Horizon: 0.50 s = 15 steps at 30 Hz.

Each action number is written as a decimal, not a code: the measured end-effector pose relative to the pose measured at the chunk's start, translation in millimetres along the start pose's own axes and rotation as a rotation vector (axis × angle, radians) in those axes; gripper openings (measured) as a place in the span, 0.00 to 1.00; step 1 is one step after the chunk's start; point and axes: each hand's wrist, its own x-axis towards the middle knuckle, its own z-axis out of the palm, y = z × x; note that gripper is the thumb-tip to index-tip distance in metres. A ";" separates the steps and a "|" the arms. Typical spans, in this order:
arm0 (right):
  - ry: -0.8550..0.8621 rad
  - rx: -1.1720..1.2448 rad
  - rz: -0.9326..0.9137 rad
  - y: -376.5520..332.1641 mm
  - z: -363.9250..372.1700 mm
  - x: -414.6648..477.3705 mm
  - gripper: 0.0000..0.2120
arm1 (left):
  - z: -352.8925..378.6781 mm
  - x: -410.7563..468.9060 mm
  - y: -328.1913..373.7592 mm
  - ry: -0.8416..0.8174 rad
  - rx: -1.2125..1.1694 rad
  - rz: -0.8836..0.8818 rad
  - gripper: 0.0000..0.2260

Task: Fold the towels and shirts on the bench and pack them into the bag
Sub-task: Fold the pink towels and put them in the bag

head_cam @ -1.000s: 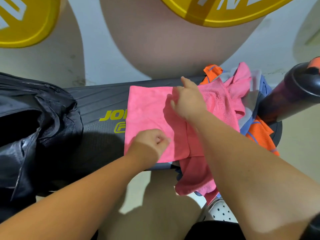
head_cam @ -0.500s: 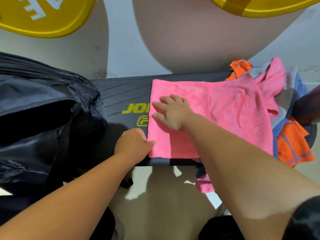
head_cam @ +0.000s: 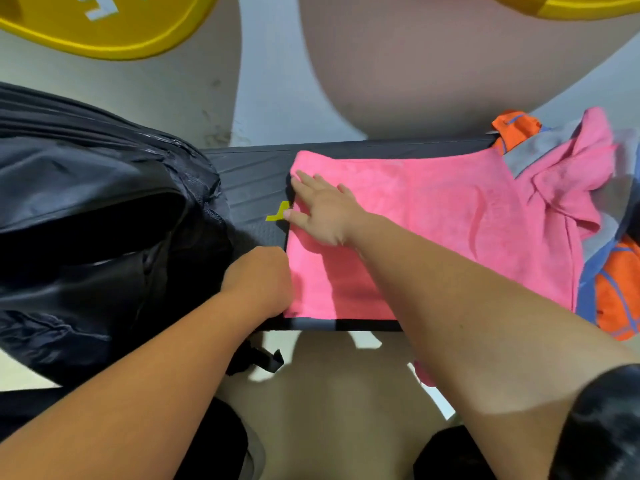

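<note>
Two grips work one pink towel [head_cam: 433,230], which lies spread flat across the table [head_cam: 249,174] at centre frame. At far left, the black bag [head_cam: 86,220] gapes open at the table's end. Just right of it, my left grip [head_cam: 258,282] is clenched on the towel's lower-left corner. My right grip [head_cam: 322,213] is released, fingers flat on the towel's left edge. A crumpled pink garment [head_cam: 571,174] and an orange shirt [head_cam: 616,289] are piled at the right edge.

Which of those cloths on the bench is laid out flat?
The big pink towel under the right hand; the orange shirt and grey cloth beside it lie crumpled in a heap.
</note>
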 end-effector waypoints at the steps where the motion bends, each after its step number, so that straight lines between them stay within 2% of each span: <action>1: 0.007 0.037 -0.046 -8.6 2.7 2.9 0.35 | -3.8 -1.5 -3.4 0.003 0.096 -0.015 0.05; 4: -0.006 0.099 -0.108 -30.1 12.0 11.6 0.33 | -11.0 -8.8 -11.2 0.025 0.362 -0.007 0.11; 7: -0.033 0.099 -0.106 -33.0 19.1 10.9 0.31 | -12.1 -14.3 -14.9 0.038 0.408 0.030 0.12; 10: 0.067 0.116 -0.062 -12.9 14.4 2.1 0.30 | -12.1 -16.5 -7.8 0.064 0.336 0.114 0.09; 12: 0.154 0.062 0.015 8.8 5.9 -7.4 0.31 | -7.7 -16.8 2.2 0.105 0.213 0.198 0.02; 15: 0.204 -0.038 0.162 43.2 -10.3 -30.1 0.31 | 4.6 -17.5 26.2 0.131 0.000 0.332 0.11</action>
